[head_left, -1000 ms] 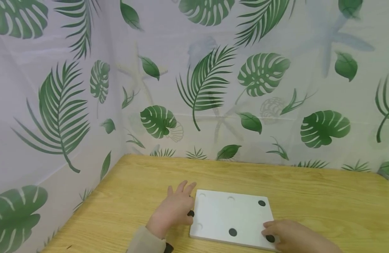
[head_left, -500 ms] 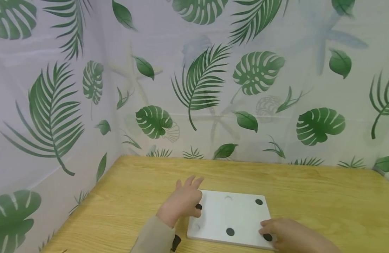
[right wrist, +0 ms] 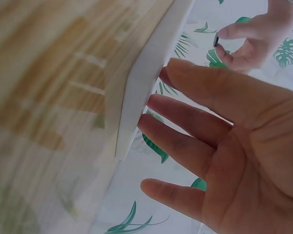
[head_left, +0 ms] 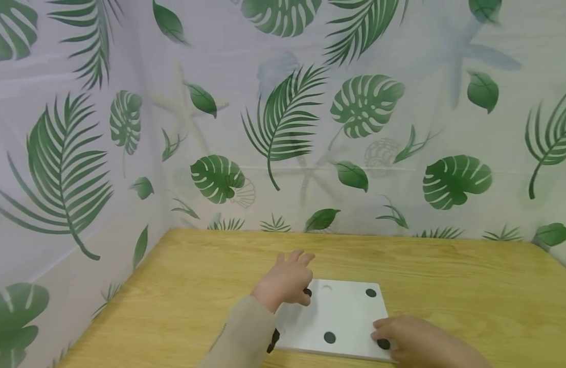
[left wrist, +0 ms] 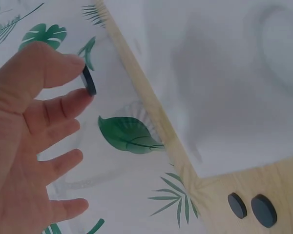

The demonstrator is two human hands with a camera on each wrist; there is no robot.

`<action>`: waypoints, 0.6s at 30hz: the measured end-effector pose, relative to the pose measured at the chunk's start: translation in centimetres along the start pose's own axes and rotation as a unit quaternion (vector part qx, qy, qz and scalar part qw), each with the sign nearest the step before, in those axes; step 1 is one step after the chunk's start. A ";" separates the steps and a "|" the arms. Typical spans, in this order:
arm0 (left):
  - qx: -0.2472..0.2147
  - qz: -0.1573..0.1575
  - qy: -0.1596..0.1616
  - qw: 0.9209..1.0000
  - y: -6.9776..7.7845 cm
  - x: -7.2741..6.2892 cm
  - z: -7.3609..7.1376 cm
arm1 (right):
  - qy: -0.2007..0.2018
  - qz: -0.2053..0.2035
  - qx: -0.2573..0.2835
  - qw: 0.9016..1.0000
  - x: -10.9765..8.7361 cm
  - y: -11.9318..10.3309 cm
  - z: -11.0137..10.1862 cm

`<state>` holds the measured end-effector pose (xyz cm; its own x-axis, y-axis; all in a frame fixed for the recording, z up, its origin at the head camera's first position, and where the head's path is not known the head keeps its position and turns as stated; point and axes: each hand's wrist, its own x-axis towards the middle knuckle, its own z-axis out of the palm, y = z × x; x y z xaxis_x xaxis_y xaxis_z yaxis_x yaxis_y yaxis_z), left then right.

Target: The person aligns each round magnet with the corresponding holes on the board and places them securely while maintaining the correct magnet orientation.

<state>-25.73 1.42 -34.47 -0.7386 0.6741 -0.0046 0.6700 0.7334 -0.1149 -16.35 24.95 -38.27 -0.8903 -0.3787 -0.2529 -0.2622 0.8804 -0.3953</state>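
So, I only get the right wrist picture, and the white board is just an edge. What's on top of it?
Observer: In the head view, three black discs show on the white board: the far right one, the near middle one, and one by the right hand.
Operator: Is every round dent filled?
Observer: No. The head view shows a bare round recess at the far edge, just past the left hand.
Operator: Are any discs lying off the board?
Observer: Yes. The left wrist view shows a loose pair, a smaller-looking disc and a larger-looking disc, on the wood-grain tabletop.
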 end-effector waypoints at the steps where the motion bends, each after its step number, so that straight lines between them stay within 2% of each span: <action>1: 0.008 0.002 0.000 1.000 0.1 0.3 0.0 | 0.000 -0.001 0.000 1.000 0.0 0.0 0.0; 5: 0.020 0.006 0.003 1.000 0.4 1.4 -0.1 | -0.002 0.008 0.007 1.000 0.0 -0.1 -0.1; 12: -0.006 -0.004 -0.018 1.000 1.0 2.6 -0.6 | -0.003 -0.006 0.002 1.000 -0.1 -0.2 -0.2; 18: -0.010 -0.009 -0.032 0.999 2.0 3.6 -0.7 | -0.001 0.012 0.012 1.000 -0.3 -0.3 -0.2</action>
<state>-27.04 5.35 -34.06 -0.7540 0.6537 -0.0655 0.6568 0.7480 -0.0958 -16.06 24.89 -37.85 -0.8960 -0.3575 -0.2636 -0.2317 0.8825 -0.4093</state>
